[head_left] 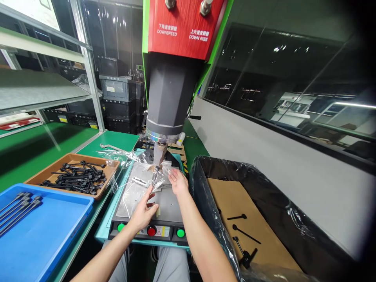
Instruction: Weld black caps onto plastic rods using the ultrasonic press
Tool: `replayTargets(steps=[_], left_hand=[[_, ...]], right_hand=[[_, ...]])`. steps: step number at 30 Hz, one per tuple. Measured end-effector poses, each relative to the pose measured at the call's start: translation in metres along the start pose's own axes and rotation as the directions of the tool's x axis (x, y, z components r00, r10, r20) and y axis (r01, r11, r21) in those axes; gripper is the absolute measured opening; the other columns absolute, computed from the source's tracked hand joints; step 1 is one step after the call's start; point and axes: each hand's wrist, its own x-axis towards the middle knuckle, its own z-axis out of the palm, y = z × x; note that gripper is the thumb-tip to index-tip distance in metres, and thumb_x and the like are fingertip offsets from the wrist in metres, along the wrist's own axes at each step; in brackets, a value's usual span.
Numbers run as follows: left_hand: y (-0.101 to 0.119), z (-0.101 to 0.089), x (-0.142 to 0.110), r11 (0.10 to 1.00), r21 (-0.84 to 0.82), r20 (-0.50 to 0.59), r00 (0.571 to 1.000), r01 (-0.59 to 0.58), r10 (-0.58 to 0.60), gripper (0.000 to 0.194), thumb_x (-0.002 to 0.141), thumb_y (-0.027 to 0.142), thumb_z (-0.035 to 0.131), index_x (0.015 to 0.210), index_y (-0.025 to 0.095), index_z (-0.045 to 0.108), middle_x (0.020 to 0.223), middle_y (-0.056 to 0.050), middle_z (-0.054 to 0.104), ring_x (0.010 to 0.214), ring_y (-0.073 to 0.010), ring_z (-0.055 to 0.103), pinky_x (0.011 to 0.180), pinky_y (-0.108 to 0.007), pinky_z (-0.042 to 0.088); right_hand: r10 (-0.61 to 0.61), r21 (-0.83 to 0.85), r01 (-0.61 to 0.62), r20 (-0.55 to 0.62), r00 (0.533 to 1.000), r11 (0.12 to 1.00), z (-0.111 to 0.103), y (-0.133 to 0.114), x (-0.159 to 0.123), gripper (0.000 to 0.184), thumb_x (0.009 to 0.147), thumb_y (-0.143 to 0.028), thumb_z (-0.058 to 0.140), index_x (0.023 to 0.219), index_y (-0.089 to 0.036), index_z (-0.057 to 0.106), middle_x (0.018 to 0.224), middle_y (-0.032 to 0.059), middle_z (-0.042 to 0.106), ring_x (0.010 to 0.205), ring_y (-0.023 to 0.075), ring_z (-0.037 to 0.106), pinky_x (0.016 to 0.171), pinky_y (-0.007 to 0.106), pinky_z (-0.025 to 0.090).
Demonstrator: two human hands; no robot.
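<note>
My left hand (pixel 144 211) is over the front of the grey metal work plate (pixel 126 203), fingers apart, with the index fingertip at the lower edge of a clear plastic film (pixel 159 181). My right hand (pixel 178 181) is at the film's right side, palm turned inward and fingers stretched out. Whether its fingertips touch the film I cannot tell. A dark part (pixel 155 174) shows through the film, directly below the metal horn (pixel 159 153) of the press. Glare on the film blurs its outline. A slotted silver bracket (pixel 141 181) lies to the left on the plate.
The red and black press head (pixel 174 90) stands over the plate. Green buttons (pixel 180 233) and a red button (pixel 151 231) line its front. At left are a brown tray (pixel 110 178) of black rods and a blue tray (pixel 67 231). A bag-lined bin (pixel 202 196) stands at right.
</note>
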Motion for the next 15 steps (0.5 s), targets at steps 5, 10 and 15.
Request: replayTargets(steps=[5, 10, 15], left_hand=[[-0.006, 0.001, -0.002, 0.999, -0.038, 0.007, 1.000, 0.019, -0.019, 0.073, 0.085, 0.032, 0.058, 0.149, 0.027, 0.023, 0.157, -0.009, 0.018, 0.133, -0.0267, 0.039, 0.099, -0.036, 0.045], [-0.016, -0.001, -0.008, 0.999, -0.044, -0.004, 0.999, 0.033, -0.033, 0.074, 0.085, 0.031, 0.058, 0.149, 0.030, 0.021, 0.157, -0.009, 0.019, 0.133, -0.0275, 0.039, 0.099, -0.040, 0.045], [-0.020, -0.003, -0.012, 0.999, -0.015, -0.011, 0.999, 0.034, -0.034, 0.073, 0.086, 0.031, 0.057, 0.149, 0.032, 0.020, 0.157, -0.009, 0.018, 0.132, -0.0271, 0.041, 0.097, -0.039, 0.047]], right_hand=[[0.057, 0.039, -0.057, 0.001, 0.998, 0.998, -0.012, 0.008, -0.001, 0.009, 0.086, -0.026, 0.058, 0.084, -0.019, 0.063, 0.084, 0.0055, 0.072, 0.080, 0.0183, 0.070, 0.076, 0.031, 0.056], [0.122, 0.049, -0.124, 0.030, 0.992, 0.991, -0.015, 0.018, -0.005, 0.014, 0.089, -0.028, 0.059, 0.082, -0.017, 0.063, 0.080, 0.0072, 0.072, 0.074, 0.0176, 0.070, 0.070, 0.029, 0.056], [0.152, 0.061, -0.155, 0.049, 0.987, 0.986, -0.015, 0.025, -0.007, 0.016, 0.090, -0.030, 0.059, 0.080, -0.018, 0.063, 0.078, 0.0061, 0.072, 0.073, 0.0165, 0.069, 0.068, 0.027, 0.055]])
